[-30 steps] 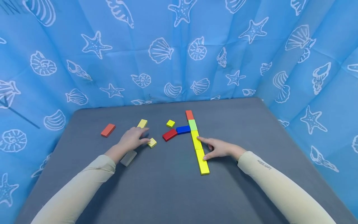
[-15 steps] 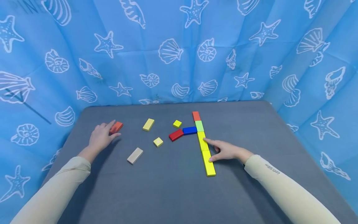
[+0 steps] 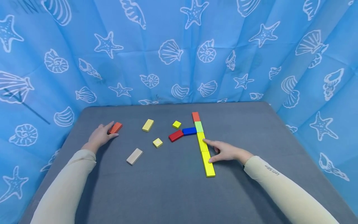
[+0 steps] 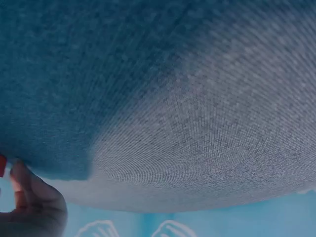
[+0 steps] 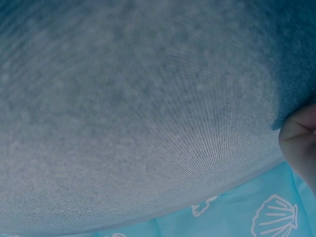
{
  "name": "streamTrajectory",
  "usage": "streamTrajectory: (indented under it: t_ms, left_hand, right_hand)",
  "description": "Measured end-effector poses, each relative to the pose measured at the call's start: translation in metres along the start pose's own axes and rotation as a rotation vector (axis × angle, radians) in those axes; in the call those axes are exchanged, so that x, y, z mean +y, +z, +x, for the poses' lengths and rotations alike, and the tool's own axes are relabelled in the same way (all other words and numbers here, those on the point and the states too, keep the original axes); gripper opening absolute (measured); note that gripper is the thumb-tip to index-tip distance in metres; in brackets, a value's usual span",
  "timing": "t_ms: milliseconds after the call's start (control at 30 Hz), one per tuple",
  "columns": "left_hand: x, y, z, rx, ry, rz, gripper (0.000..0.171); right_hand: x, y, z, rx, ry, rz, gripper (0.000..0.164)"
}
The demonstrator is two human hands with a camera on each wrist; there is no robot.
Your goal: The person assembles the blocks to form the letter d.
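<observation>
At the far left of the table, my left hand pinches an orange-red wooden block between thumb and fingers. A sliver of red block shows beside the fingertips at the edge of the left wrist view. My right hand rests its index fingertip on the upper yellow block and its thumb tip on the lower yellow block. These stand end to end below a light green block and another orange-red block. A blue block touches the row's left side, and a red block adjoins it.
Between the hands lie a pale yellow block, a small cream block, a small bright yellow block and a plain wood block. A blue shell-print curtain borders the grey table.
My left hand has moved left from near the pale yellow and cream blocks to the orange-red block and taken hold of it. The right hand stays on the yellow blocks. The head view has shifted slightly.
</observation>
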State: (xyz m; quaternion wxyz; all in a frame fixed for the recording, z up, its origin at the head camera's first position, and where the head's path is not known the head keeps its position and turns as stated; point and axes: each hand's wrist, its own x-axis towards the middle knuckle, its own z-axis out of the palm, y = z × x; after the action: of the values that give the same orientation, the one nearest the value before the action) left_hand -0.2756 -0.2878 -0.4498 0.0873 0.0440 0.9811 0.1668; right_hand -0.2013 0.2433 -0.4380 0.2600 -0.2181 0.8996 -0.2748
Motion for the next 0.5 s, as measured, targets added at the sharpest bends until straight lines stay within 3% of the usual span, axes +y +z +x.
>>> streamTrajectory:
  t_ms: [333, 500]
  left_hand:
    - [-0.0053, 0.0081, 0.0055, -0.012, -0.049, -0.106, 0.076]
    - [-0.0022, 0.0064, 0.0031, -0.006, -0.052, -0.137, 0.065]
  right_hand:
    - [-0.0014, -0.0009, 0.0007, -0.013, 0.019, 0.009, 0.090]
    - [-0.0013, -0.0017, 0.0008, -0.019, 0.030, 0.012, 0.091]
